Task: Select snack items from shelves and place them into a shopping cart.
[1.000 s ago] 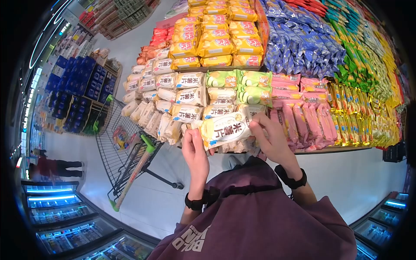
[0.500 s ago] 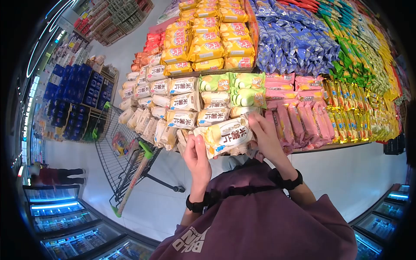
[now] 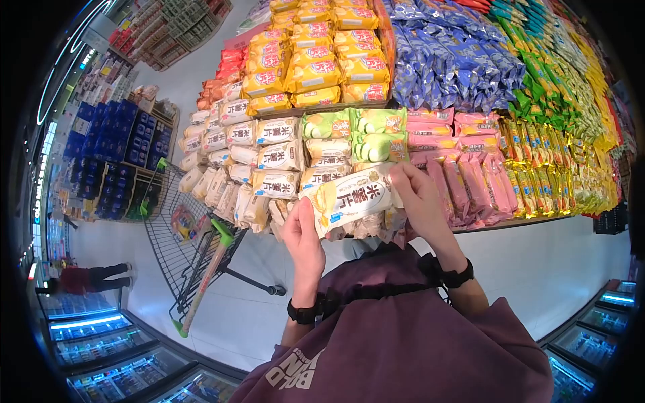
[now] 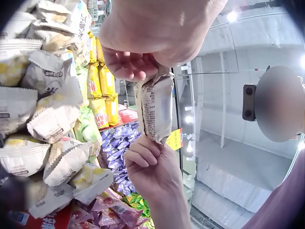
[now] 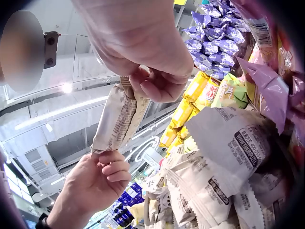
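Observation:
A white and yellow snack packet (image 3: 356, 196) with large dark lettering is held level between both hands, over the front of a stacked snack display. My left hand (image 3: 302, 234) pinches its left end, thumb on top. At the other end my right hand (image 3: 422, 201) grips the packet's upper right corner. From below, the left wrist view has the back of the packet (image 4: 158, 109) with small print, fingers curled at each end. The right wrist view gives that same printed underside of the packet (image 5: 116, 119).
Matching white packets (image 3: 275, 156) are piled just beyond my hands. Green packets (image 3: 379, 134), pink packets (image 3: 470, 178) and yellow packets (image 3: 316, 67) sit around them. A shopping cart (image 3: 195, 235) stands at my left, a packet inside. Farther left is a person (image 3: 94, 277).
The packet stays in both hands and has tilted slightly, its right end higher. The display has shifted a little leftward in the head view.

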`<action>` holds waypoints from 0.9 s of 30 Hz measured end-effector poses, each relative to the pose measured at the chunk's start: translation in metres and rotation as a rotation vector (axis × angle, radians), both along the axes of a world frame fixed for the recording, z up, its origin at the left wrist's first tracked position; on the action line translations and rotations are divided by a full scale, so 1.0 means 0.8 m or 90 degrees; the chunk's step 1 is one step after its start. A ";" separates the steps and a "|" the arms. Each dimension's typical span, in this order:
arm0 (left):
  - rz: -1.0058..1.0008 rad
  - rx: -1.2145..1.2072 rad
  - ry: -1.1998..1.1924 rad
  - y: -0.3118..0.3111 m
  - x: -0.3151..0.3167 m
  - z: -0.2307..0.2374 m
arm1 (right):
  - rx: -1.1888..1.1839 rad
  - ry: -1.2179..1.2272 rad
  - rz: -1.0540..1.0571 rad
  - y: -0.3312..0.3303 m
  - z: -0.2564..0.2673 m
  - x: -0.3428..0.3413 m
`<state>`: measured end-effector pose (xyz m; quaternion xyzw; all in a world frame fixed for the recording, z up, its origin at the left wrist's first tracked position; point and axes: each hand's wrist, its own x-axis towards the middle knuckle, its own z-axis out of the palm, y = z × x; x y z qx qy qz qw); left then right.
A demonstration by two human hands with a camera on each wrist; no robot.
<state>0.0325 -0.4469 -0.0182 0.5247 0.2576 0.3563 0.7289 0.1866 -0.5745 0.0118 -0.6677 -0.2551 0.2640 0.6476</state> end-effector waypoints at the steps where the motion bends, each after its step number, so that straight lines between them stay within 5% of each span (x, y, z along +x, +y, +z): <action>1: -0.008 0.003 0.001 0.000 0.002 -0.001 | 0.001 -0.017 -0.002 -0.001 -0.005 0.003; 6: -0.043 0.054 0.023 0.014 0.001 -0.017 | -0.067 -0.040 0.023 -0.015 -0.003 0.016; 9: -0.073 0.039 0.044 0.016 -0.004 -0.020 | -0.091 -0.211 -0.060 -0.020 0.008 0.011; 15: -0.093 0.086 0.049 0.002 0.002 -0.015 | -0.075 -0.598 0.134 -0.019 0.026 -0.002; 21: -0.132 0.118 0.093 -0.002 -0.001 -0.014 | -0.149 -0.527 0.237 -0.015 0.011 -0.008; 27: -0.026 0.142 0.079 -0.007 0.003 -0.010 | -0.266 -0.631 0.110 -0.018 0.021 0.013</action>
